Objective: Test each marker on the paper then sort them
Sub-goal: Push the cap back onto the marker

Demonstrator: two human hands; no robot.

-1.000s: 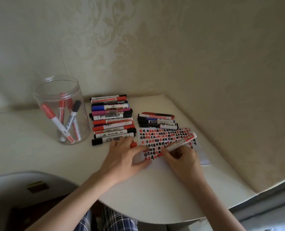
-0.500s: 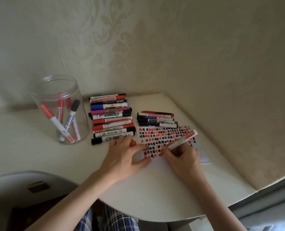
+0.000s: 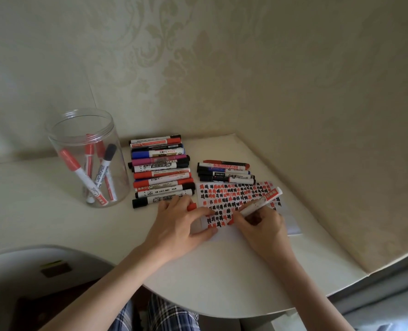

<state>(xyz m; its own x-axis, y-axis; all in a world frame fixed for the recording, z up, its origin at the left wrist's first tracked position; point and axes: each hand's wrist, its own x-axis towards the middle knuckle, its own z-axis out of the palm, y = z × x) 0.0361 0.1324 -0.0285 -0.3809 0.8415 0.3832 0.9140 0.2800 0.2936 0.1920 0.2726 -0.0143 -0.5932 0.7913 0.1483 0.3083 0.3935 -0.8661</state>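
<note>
While the right hand (image 3: pixel 261 226) pinches a white marker (image 3: pixel 258 204) with a red tip and slants it down so the tip meets the paper (image 3: pixel 236 199), the left hand (image 3: pixel 181 225) lies on the sheet's left edge, fingers spread and pressing it flat. A small red cap (image 3: pixel 191 207) pokes out from under the left hand's knuckles; how it is held cannot be told. The paper is a white sheet crowded with rows of small red and black marks, lying on a smooth, cream table (image 3: pixel 43 206) with a rounded front edge. Just behind the sheet sits a short row of markers (image 3: pixel 225 172), side by side. To its left is a longer row of markers (image 3: pixel 161 170), with red, black, blue and purple barrels, also touching one another. Further left stands a clear plastic jar (image 3: pixel 88 158), round and open-topped, with a few slim red and black markers leaning inside. Pale patterned wallpaper (image 3: pixel 198 68) rises behind.
</note>
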